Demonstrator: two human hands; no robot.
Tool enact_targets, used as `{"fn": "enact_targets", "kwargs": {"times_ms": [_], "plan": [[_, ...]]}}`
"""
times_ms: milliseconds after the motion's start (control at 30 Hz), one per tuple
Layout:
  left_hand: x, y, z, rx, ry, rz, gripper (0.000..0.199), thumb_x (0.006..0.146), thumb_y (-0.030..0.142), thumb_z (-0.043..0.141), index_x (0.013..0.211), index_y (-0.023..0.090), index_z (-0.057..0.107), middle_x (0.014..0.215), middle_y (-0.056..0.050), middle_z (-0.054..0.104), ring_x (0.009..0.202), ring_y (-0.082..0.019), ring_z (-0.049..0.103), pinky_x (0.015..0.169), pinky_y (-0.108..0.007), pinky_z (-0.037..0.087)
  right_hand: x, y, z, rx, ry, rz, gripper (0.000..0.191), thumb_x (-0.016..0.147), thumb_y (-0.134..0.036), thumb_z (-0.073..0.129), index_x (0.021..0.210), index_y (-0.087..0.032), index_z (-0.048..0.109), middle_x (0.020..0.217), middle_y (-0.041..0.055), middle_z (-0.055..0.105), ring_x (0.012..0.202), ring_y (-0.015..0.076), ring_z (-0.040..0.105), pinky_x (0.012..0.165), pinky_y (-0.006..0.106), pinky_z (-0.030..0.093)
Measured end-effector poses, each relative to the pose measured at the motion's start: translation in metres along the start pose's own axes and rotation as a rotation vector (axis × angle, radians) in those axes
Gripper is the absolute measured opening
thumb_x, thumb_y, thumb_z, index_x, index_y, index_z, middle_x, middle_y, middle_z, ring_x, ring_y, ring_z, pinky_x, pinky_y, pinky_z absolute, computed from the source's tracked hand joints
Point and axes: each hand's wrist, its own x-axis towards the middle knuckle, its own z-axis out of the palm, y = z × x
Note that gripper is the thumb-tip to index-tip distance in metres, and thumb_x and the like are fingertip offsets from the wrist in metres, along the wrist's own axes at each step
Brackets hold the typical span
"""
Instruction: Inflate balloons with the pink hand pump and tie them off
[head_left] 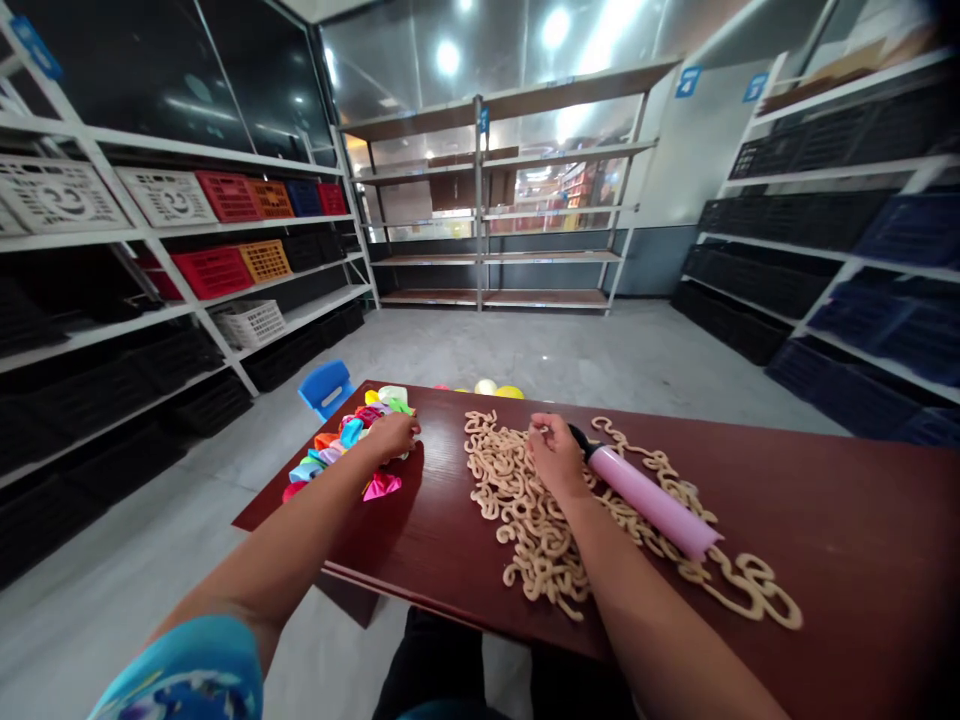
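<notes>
On the left of the table, my left hand (395, 436) is at the right side of a pile of colourful uninflated balloons (328, 456). Its fingers are curled together, and whatever they pinch is hidden. My right hand (555, 452) is above a heap of tan, curly, worm-like pieces (517, 490), its fingers bent in; I cannot make out anything between them. Just right of that hand lies a pink cylinder with a black end (652, 500), which looks like a hand balloon pump, resting among the tan pieces. A bright pink balloon (382, 486) lies at the front of the pile.
The dark red table (847, 530) extends to the right. Yellow and white round balloons (499, 389) show behind its far edge. A blue chair (326, 388) stands at the far left corner. Shelves with crates (225, 195) line both sides; a metal rack (480, 200) stands at the back.
</notes>
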Motion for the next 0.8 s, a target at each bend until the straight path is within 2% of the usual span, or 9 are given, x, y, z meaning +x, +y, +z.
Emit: {"fn": "enact_targets", "kwargs": {"times_ms": [200,333,433,533,600,700,800], "plan": [[-0.002,-0.003,0.007,0.042,0.071,-0.052,0.022,0.074,0.025,0.051,0.087,0.022,0.067,0.09,-0.011,0.065,0.083,-0.025,0.059,0.067,-0.033,0.042,0.0,0.0,0.001,-0.007,-0.016,-0.03,0.026,0.077,-0.032,0.045,0.098,-0.021,0.055,0.093,0.0039,0.062,0.072,0.0151,0.06,0.066,0.029,0.048],[-0.002,0.008,-0.002,-0.181,0.216,0.032,0.022,0.075,0.028,0.052,0.09,0.021,0.067,0.09,-0.008,0.065,0.082,-0.021,0.059,0.071,-0.031,0.043,-0.001,-0.004,0.001,0.034,-0.04,-0.026,0.026,0.078,-0.033,0.045,0.098,-0.021,0.055,0.091,0.0043,0.062,0.071,0.0151,0.059,0.064,0.029,0.048],[-0.004,0.032,-0.009,-0.515,0.242,0.187,0.032,0.073,0.033,0.055,0.101,0.018,0.062,0.09,-0.006,0.065,0.076,-0.017,0.059,0.069,-0.028,0.044,-0.004,-0.013,-0.001,0.119,-0.111,-0.039,0.027,0.078,-0.034,0.047,0.102,-0.021,0.054,0.09,0.0033,0.062,0.069,0.0131,0.058,0.065,0.027,0.048],[-0.01,0.066,-0.012,-0.849,0.145,0.33,0.045,0.069,0.03,0.061,0.112,0.016,0.054,0.084,-0.006,0.063,0.07,-0.014,0.058,0.066,-0.027,0.045,-0.008,-0.025,-0.004,0.263,-0.276,-0.075,0.034,0.078,-0.036,0.05,0.108,-0.022,0.052,0.094,0.0024,0.06,0.071,0.0112,0.057,0.066,0.026,0.048],[-0.014,0.088,-0.01,-1.034,0.063,0.394,0.047,0.068,0.025,0.064,0.112,0.015,0.052,0.081,-0.006,0.063,0.068,-0.013,0.058,0.065,-0.026,0.045,-0.01,-0.031,-0.005,0.36,-0.391,-0.072,0.04,0.076,-0.038,0.054,0.113,-0.022,0.05,0.098,0.0023,0.06,0.072,0.0105,0.057,0.065,0.025,0.048],[-0.015,0.112,-0.002,-1.221,-0.014,0.426,0.045,0.065,0.022,0.067,0.107,0.015,0.052,0.08,-0.006,0.063,0.067,-0.013,0.058,0.064,-0.024,0.044,-0.011,-0.035,-0.006,0.401,-0.475,-0.047,0.042,0.072,-0.04,0.058,0.11,-0.022,0.053,0.09,0.0006,0.061,0.069,0.0103,0.056,0.063,0.024,0.048],[-0.015,0.123,0.009,-1.254,0.049,0.358,0.043,0.061,0.024,0.071,0.1,0.016,0.055,0.079,-0.005,0.063,0.068,-0.012,0.058,0.062,-0.022,0.043,-0.009,-0.034,-0.007,0.335,-0.42,-0.062,0.028,0.073,-0.04,0.057,0.092,-0.02,0.061,0.077,-0.0011,0.061,0.064,0.0104,0.054,0.061,0.024,0.046]]}}
